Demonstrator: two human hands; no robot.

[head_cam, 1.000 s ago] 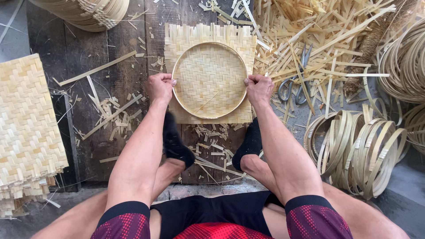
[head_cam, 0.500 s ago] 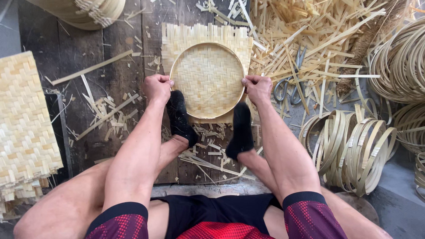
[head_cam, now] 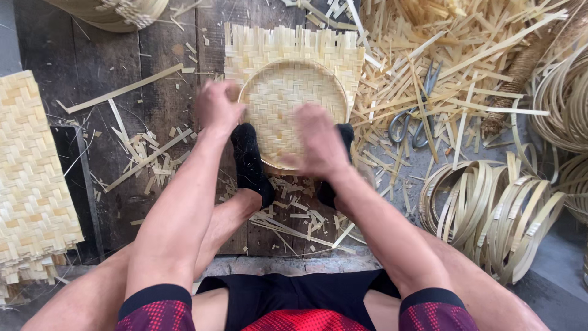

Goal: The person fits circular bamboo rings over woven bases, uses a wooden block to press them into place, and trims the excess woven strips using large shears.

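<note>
Mat stack: a pile of flat woven bamboo mats (head_cam: 30, 184) sat at the far left edge, lying flat on the dark plank floor (head_cam: 165, 104).
Loose strips: thin offcuts (head_cam: 144, 156) were scattered over the planks between the stack and the person's legs.
Left hand: the left hand (head_cam: 217, 109) was at the left rim of the basket, blurry, fingers looked curled but honestly couldn't tell if it was actually gripping the rim or just pressing on it.
Left foot: a black-socked foot (head_cam: 250, 162) was planted on the near-left edge of the basket, toes pointing away from the person.
Basket: the round woven basket (head_cam: 294, 104) sat in the middle, mouth facing up, rimmed by a hoop, with a square-ish woven sheet (head_cam: 288, 46) sticking out past it at the far side. It's round so no real long axis; the sheet's loose ends pointed away from the person.
Right hand: the right hand (head_cam: 318, 142) hovered over the near-right part of the basket, fingers loosely spread, motion-blurred, nothing clearly held.
Right foot: the other black sock (head_cam: 335, 165) was mostly hidden behind that hand.
Scissors: a pair of metal scissors (head_cam: 416, 116) lay in the strip heap (head_cam: 441, 67), tips pointing away.
Hoops: bundles of bamboo hoops (head_cam: 490, 208) leaned together at the right.
</note>
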